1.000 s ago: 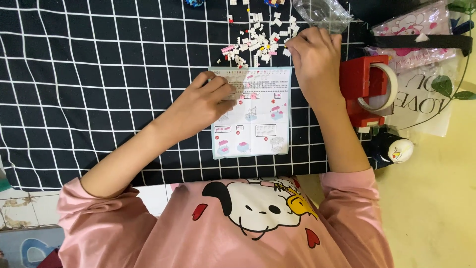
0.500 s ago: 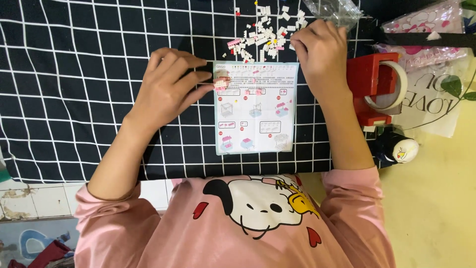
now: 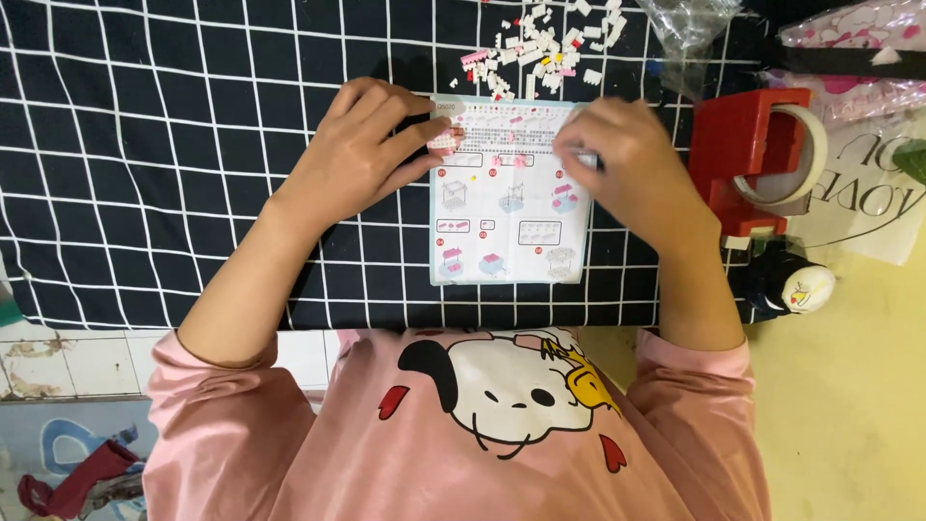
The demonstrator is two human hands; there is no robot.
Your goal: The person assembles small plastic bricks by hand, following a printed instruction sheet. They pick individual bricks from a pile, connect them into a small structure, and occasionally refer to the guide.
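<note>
An instruction leaflet [image 3: 506,227] with small build pictures lies on a black cloth with a white grid [image 3: 145,145]. My left hand [image 3: 371,159] rests at the leaflet's upper left corner, fingers pinched on a small pink-and-white brick piece [image 3: 445,141]. My right hand [image 3: 632,174] lies over the leaflet's upper right corner, its fingertips closed on a small white brick [image 3: 579,156]. A loose pile of tiny white, pink and red bricks [image 3: 540,43] sits just beyond the leaflet's far edge.
A red tape dispenser [image 3: 743,145] with a roll of tape [image 3: 796,154] stands right of my right hand. A small dark penguin-like figure [image 3: 796,287], a clear plastic bag [image 3: 690,19], pink packaging [image 3: 854,29] and a white printed bag [image 3: 868,203] crowd the right side.
My right hand has come down from the brick pile onto the leaflet's upper right corner. My left hand has shifted right, back to the leaflet's upper left corner.
</note>
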